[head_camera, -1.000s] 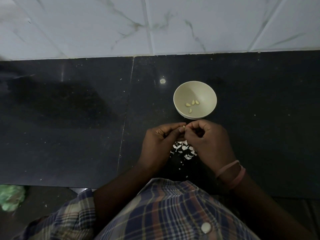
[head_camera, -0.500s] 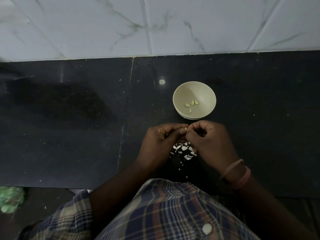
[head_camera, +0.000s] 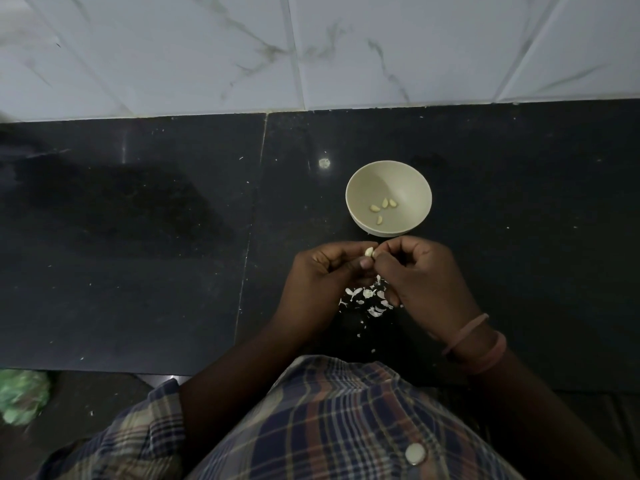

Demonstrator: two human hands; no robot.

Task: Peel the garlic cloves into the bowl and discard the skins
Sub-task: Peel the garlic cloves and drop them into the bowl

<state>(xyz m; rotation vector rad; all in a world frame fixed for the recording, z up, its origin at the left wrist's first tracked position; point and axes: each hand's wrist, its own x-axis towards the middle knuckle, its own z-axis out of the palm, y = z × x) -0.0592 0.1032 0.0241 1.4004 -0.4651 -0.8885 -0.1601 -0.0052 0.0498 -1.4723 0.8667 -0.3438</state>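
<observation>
Head-camera view, taken from nearest outward: a plaid shirt (head_camera: 332,417) fills the lower edge, and both forearms are reached forward over the dark stone worktop (head_camera: 138,271). Two pink bangles (head_camera: 479,344) are worn on the right wrist. Below and between the hands a small heap of garlic skins (head_camera: 369,299) is left on the worktop, apparently dropped straight down so that it can be cleared in one go later. Above it, a pale garlic clove (head_camera: 369,251) is pinched at the fingertips of the left hand (head_camera: 322,282), thumb underneath; the grip is narrow and closed on the clove. The right hand (head_camera: 426,275) is curled with its fingertips brought against the clove's side, probably to pick at remaining skin, though whether anything is pinched there cannot be told. Just beyond the hands a cream bowl (head_camera: 356,188) is set, close enough for a short drop, with four peeled cloves (head_camera: 382,207) inside. White marble tiles (head_camera: 311,50) are seen furthest back.
</observation>
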